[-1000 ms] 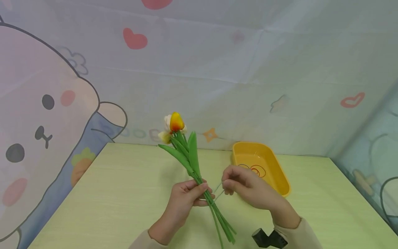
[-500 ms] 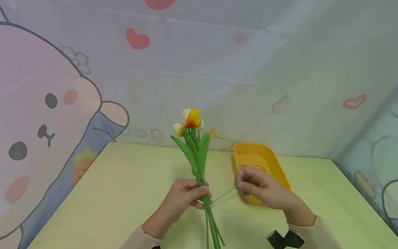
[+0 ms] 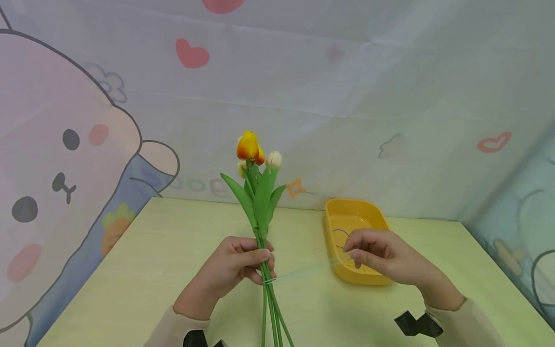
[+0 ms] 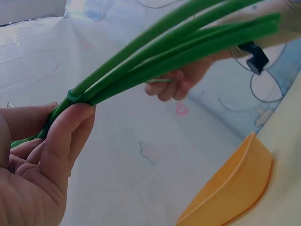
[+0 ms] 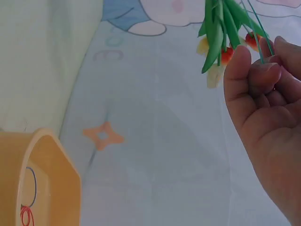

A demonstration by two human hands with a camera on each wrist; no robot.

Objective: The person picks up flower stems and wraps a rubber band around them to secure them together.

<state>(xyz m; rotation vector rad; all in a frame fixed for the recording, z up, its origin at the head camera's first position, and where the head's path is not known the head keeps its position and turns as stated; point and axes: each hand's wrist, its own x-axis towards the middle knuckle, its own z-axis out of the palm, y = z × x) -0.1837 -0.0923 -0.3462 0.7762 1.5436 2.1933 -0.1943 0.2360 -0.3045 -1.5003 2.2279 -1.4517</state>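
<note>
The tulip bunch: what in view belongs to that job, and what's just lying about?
In the job:
tulip bunch, in left hand
green band, around it, reaching to right hand

Apparently lying about:
yellow tray
blue loop, inside
red loops, inside

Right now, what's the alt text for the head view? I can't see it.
A left hand grips tulips by their green stems while the right hand holds a thin green band looped round the stems and stretched sideways. A yellow tray, partly behind that hand, sits on a pale table before a cartoon backdrop.

A cartoon backdrop (image 3: 295, 86) rises behind the table (image 3: 173, 241).
</note>
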